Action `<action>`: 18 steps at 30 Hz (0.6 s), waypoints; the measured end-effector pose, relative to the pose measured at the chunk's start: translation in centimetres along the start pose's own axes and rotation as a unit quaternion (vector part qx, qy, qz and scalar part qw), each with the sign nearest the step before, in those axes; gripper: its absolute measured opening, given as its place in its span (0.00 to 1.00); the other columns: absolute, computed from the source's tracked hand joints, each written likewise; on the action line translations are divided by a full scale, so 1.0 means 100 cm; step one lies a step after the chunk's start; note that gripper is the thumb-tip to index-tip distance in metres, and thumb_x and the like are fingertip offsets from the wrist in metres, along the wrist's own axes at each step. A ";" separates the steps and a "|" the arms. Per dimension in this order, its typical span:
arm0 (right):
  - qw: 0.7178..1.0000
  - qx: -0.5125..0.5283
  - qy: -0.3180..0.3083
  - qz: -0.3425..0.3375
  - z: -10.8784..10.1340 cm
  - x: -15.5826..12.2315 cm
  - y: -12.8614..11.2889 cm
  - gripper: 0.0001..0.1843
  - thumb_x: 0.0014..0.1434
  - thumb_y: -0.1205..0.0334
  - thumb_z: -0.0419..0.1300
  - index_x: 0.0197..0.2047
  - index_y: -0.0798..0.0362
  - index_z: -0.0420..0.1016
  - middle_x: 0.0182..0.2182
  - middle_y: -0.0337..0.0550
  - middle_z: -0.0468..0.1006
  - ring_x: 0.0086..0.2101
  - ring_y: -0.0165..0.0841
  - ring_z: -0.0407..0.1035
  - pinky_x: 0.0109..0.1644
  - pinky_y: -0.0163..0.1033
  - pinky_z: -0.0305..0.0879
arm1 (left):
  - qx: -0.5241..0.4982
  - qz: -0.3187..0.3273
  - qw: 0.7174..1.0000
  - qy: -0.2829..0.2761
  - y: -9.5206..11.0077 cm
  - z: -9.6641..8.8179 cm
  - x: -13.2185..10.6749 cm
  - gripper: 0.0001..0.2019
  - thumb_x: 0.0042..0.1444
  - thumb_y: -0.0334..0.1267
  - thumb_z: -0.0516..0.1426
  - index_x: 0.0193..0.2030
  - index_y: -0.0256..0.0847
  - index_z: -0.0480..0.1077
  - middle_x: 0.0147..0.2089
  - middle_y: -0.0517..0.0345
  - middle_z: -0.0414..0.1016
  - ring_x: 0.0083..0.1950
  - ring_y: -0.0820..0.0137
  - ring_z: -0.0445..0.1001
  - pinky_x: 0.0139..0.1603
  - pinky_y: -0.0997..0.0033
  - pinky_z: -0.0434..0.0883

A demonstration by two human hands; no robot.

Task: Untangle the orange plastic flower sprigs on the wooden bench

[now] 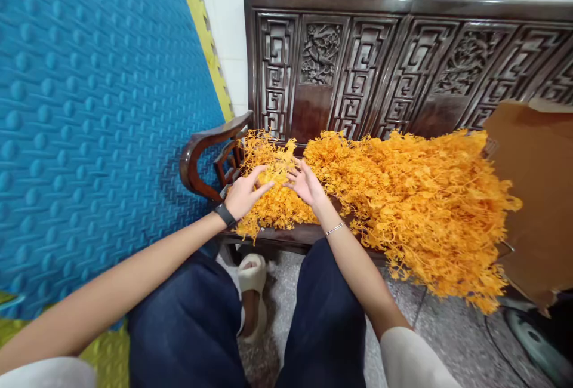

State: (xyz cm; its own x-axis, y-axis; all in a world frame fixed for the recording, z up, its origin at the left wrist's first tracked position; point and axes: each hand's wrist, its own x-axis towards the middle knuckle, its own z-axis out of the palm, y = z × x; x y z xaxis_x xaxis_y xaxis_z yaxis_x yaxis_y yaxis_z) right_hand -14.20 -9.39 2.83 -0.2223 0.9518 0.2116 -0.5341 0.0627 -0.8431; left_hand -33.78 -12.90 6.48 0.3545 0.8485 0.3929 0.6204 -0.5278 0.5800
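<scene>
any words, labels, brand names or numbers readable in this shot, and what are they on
No readable text anywhere in this view.
carved bench back: fretwork and flower carvings only, no letters.
cardboard: plain brown, no print showing.
blue foam mat: embossed bumps only.
black wristband at the left hand: no digits visible.
orange sprigs: no tags seen.
</scene>
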 end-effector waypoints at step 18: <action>0.994 -0.055 0.051 0.074 0.022 0.000 0.018 0.12 0.47 0.61 0.64 0.36 0.53 0.69 0.37 0.44 0.79 0.33 0.33 0.74 0.34 0.39 0.73 | 0.268 0.025 0.959 -0.093 -0.011 -0.025 -0.025 0.25 0.59 0.45 0.51 0.60 0.35 0.56 0.25 0.60 0.74 0.26 0.69 0.73 0.26 0.75 0.59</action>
State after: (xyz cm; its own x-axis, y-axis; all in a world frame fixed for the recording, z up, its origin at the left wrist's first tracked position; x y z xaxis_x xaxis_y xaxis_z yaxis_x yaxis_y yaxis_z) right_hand -16.96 -9.91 2.46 -0.2051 0.9781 0.0346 -0.4077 -0.0532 -0.9116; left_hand -37.11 -14.53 6.59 0.4813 0.8410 0.2472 0.8517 -0.5153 0.0951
